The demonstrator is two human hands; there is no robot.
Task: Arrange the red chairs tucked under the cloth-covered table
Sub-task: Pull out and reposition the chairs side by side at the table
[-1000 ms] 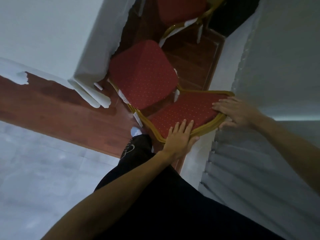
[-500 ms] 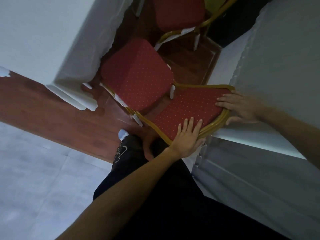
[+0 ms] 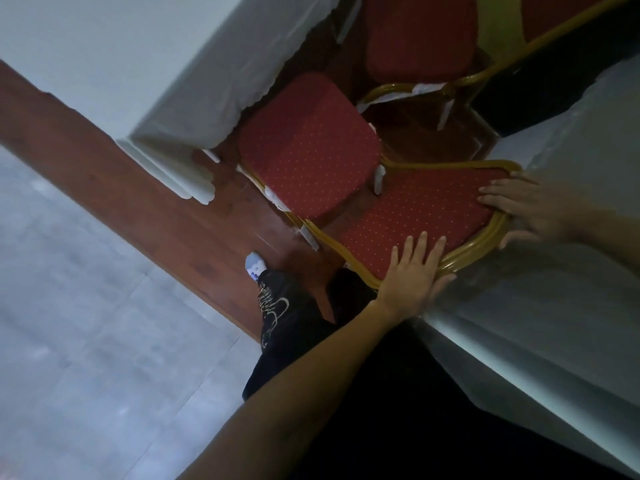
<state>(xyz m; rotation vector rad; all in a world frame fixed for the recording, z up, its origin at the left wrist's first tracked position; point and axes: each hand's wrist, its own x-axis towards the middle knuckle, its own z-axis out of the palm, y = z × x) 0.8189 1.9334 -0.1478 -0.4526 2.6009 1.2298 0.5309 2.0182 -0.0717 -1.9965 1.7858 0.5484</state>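
1. View from a head-worn camera, looking steeply down and tilted. Two bare forearms reach in from the lower edge and the right edge toward a red chair with a gold frame.
2. The left hand, at about 5 o'clock from the frame's centre, rests flat on the chair's backrest, fingers spread over the red dotted fabric, thumb under the gold rim. Its grip is a loose hold on the rim, not a closed fist.
3. The right hand, at 3 o'clock, grips the backrest's far corner the same way, fingers on the fabric, thumb below the rim.
4. The chair's seat sits near the centre, its front edge touching or just beneath the hanging cloth of a table at 10 o'clock. Most of the seat remains uncovered.
5. Judgement: this chair looks only partly tucked in; it seems to need a further push toward that table.
6. A second red chair stands at 12 o'clock, also only partly under the cloth; it probably awaits the same treatment.
7. Another cloth-covered tabletop fills the right side, touching the backrest.
8. The floor under the chairs is reddish wood; pale grey flooring lies at 8 o'clock. The person's dark trousers and a white shoe show below the chair. Lighting is dim.
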